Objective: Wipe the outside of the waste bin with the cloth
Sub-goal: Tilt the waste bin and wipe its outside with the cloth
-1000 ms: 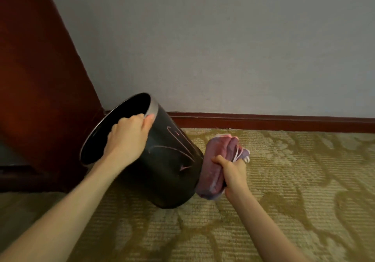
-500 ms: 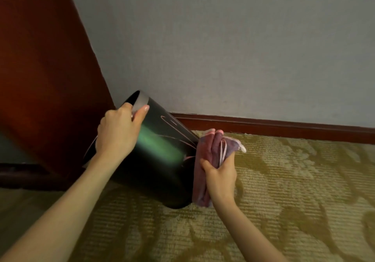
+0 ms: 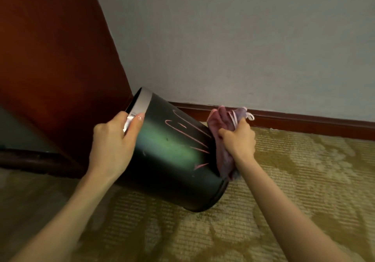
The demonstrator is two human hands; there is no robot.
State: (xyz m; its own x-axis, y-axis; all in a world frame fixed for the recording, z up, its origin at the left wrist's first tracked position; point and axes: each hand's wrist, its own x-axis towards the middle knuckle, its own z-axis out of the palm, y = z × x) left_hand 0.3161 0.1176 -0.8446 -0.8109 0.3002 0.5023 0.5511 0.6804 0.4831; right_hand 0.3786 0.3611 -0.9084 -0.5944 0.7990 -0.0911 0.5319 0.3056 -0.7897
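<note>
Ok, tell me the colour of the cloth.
Dusty mauve-pink cloth, bunched in the right hand; head view.

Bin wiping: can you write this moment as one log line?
step: wiping | left hand: grips rim, waste bin tilted | right hand: presses cloth on bin side | floor: carpet

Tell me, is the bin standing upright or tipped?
Tipped: the bin leans left, only its bottom edge on the carpet, left hand holding its rim.

A patterned olive carpet (image 3: 304,180) meets a grey wall (image 3: 243,38), dark-red skirting board (image 3: 304,122) and wooden panel (image 3: 50,58).
</note>
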